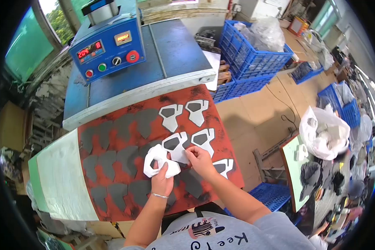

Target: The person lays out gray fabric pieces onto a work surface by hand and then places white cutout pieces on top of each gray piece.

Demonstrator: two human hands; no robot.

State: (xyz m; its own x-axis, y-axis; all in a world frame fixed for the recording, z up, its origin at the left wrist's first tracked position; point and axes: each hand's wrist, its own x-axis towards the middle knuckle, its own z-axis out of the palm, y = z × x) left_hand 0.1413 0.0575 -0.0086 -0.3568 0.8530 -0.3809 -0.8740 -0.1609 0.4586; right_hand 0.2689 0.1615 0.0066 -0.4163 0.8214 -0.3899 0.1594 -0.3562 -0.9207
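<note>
Gray shirt (225, 229) stood nearest head camera; beyond it, person's left hand (162, 178) gripped white stack (174, 168) over red board (211, 118). Right hand (198, 160) pinched edge of white piece (178, 155) at mid-board, thumb and finger clamped on it. Four other white pieces (170, 124) lay beyond and to right, dark showing through openings. Work appeared partway: dark pieces (123, 125) at left lay uncovered. Blue press (110, 41) stood behind, displays lit.

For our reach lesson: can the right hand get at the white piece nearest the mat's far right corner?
Probably yes: only flat pieces lie between the right hand and that white piece.
</note>
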